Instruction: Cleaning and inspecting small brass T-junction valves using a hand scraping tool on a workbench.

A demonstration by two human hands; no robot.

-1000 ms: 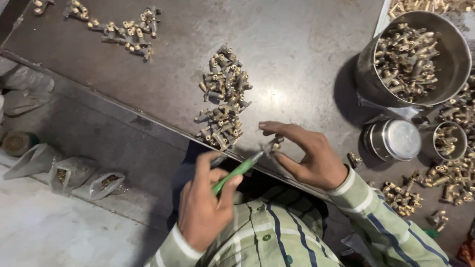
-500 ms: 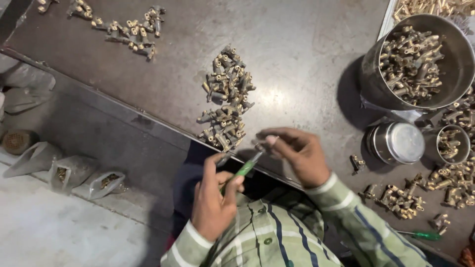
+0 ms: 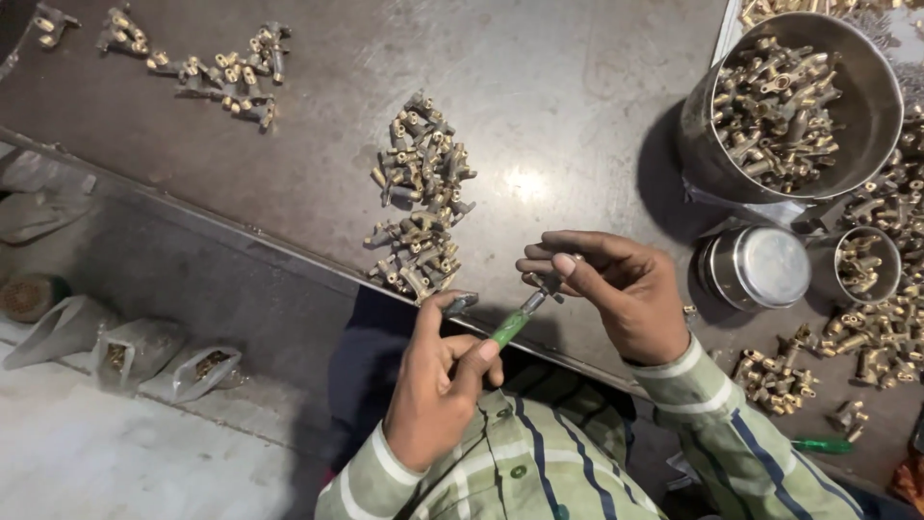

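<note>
— Fitting (image 3: 551,282): where is it?
— Pinched in the right hand (image 3: 616,294) fingertips, over the table (image 3: 577,116) edge.
— And the left hand (image 3: 438,385)?
— Closed on a green-handled tool (image 3: 512,325), tip at the fitting, probably touching.
— Packages?
— Three clear bags (image 3: 135,351) on the floor, left; brass inside.

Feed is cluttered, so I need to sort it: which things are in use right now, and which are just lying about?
In use: left hand holding green-handled screwdriver; right hand holding small brass fitting.

Lying about: brass fittings pile, large steel pot, small lidded tin, spare green screwdriver, plastic bags.
</note>
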